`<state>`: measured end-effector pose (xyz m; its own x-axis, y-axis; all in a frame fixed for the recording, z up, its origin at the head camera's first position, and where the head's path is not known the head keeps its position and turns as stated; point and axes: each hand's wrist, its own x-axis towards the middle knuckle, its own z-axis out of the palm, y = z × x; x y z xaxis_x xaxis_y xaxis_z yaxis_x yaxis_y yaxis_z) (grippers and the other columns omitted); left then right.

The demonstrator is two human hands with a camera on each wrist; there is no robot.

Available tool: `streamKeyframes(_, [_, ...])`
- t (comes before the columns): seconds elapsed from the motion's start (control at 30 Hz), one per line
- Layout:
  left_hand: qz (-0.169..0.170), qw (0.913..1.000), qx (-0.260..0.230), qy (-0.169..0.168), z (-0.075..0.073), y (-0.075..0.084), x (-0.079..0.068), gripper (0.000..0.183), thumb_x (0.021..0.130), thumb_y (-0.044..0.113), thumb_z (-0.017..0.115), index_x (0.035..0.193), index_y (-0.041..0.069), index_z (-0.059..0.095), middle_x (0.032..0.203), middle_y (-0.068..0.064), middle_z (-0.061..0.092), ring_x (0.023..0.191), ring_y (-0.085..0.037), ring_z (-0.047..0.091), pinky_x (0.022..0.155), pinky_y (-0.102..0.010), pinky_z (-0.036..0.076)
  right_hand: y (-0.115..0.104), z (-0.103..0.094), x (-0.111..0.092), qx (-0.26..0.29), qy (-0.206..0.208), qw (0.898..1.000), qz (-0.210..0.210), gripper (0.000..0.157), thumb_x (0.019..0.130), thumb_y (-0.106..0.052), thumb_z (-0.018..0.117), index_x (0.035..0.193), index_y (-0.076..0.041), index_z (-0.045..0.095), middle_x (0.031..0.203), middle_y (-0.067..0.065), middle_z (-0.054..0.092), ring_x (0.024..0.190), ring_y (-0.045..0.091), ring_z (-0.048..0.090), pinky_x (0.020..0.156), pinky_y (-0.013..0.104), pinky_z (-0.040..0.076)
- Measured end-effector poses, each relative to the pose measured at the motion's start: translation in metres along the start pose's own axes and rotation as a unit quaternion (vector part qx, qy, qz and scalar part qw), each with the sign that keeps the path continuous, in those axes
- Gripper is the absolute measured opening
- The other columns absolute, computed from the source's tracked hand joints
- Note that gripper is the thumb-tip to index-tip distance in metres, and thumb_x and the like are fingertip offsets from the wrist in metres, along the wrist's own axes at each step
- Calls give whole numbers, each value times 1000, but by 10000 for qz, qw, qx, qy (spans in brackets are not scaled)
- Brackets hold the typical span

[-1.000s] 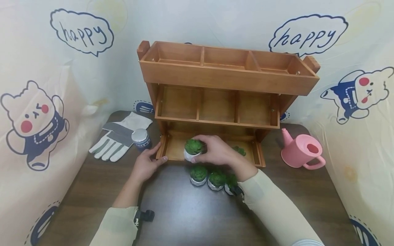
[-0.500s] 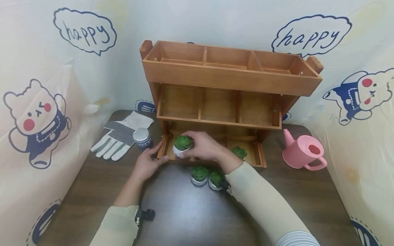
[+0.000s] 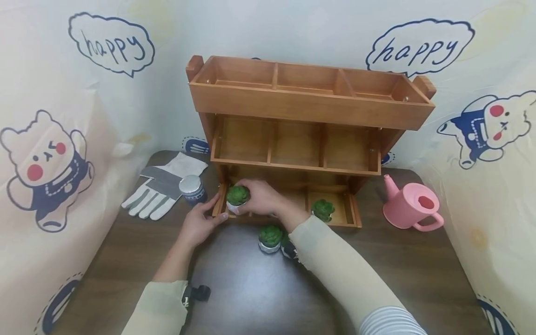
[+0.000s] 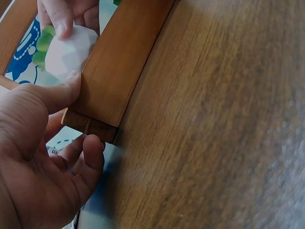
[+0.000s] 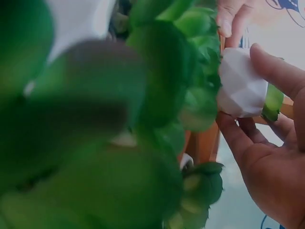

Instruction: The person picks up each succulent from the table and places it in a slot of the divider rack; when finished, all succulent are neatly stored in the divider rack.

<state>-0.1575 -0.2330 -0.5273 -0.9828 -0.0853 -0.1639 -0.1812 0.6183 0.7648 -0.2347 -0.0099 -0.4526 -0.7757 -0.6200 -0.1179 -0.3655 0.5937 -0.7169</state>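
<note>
My right hand (image 3: 264,200) holds a potted succulent (image 3: 237,194) over the left compartment of the bottom tier of a three-tier wooden plant stand (image 3: 310,107). Its white faceted pot (image 5: 240,81) sits between thumb and fingers in the right wrist view. At the tier's front left corner, my left hand (image 3: 201,223) grips the wood, thumb on the front board (image 4: 121,62) and fingers around the end. Another succulent (image 3: 322,210) stands in the right compartment. Two more, one a leafy green succulent (image 3: 270,237) and one partly hidden by my right sleeve, stand on the table before the stand.
Left of the stand are a blue jar (image 3: 192,190) with a silver lid, close to my left fingers, and grey-white work gloves (image 3: 161,186). A pink watering can (image 3: 412,205) stands on the right. Printed cloth (image 3: 276,28) hangs behind the dark wooden table (image 3: 251,293).
My right hand has carried the succulent leftward and lower, into the left compartment area. Its forearm has uncovered the succulent in the right compartment. The left hand keeps its grip on the corner.
</note>
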Motion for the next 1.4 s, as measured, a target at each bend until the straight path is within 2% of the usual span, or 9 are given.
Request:
streamKeyframes(0.07, [-36,10000,30,13,-2,-2,-1,80,90,49,79,159,26,45,115,-16,54,80,-24,58,67,-35,49,-3,5,3,-19,-82,10000,10,68,80,-25,92,139,-13,60,115,1,64,81,13,68,81,29,54])
streamKeyframes(0.2, [-116,9999,65,-7,-4,-4,-4,81,90,51,79,159,27,44,116,-17,54,81,-25,58,67,-35,49,-4,13,10,-545,-78,9985,41,69,79,-31,92,139,-14,61,122,1,64,104,14,60,92,31,50])
streamKeyframes(0.33, [-135,9999,76,-49,-4,-5,-4,83,89,55,78,159,26,43,117,-17,54,82,-24,57,67,-35,48,-3,18,15,-818,-125,9964,173,72,79,-36,91,140,-14,60,127,2,63,113,17,58,101,35,48])
streamKeyframes(0.67, [-90,9999,46,7,1,-4,-1,81,89,49,80,158,26,45,115,-16,55,86,-25,60,70,-35,50,-1,21,20,-767,-353,9960,277,67,81,-34,91,137,-14,62,123,1,64,111,17,58,100,37,49])
streamKeyframes(0.9, [-36,10000,22,38,2,-3,1,78,90,46,80,158,27,46,114,-16,55,84,-25,59,69,-35,50,3,19,19,-628,-505,9962,332,55,82,-24,90,132,-16,67,121,1,65,108,17,59,97,38,51])
streamKeyframes(1.1, [-75,10000,-8,25,3,-2,1,79,90,47,80,158,28,46,116,-16,54,83,-25,58,68,-35,50,6,14,16,-529,-517,9965,389,61,82,-20,90,137,-17,65,127,0,67,111,17,61,100,39,50])
streamKeyframes(1.27, [13,10000,0,30,2,-3,1,79,90,46,80,158,26,46,115,-17,55,83,-25,60,68,-35,51,5,11,12,-539,-540,9960,455,68,84,-19,88,145,-17,59,141,3,62,124,19,58,106,40,47])
streamKeyframes(1.4, [16,10000,-24,-12,2,-3,1,79,90,46,80,158,26,45,116,-18,54,84,-25,61,68,-35,52,4,8,8,-342,-572,9963,540,70,85,-20,87,148,-16,57,145,5,60,129,21,57,108,42,46])
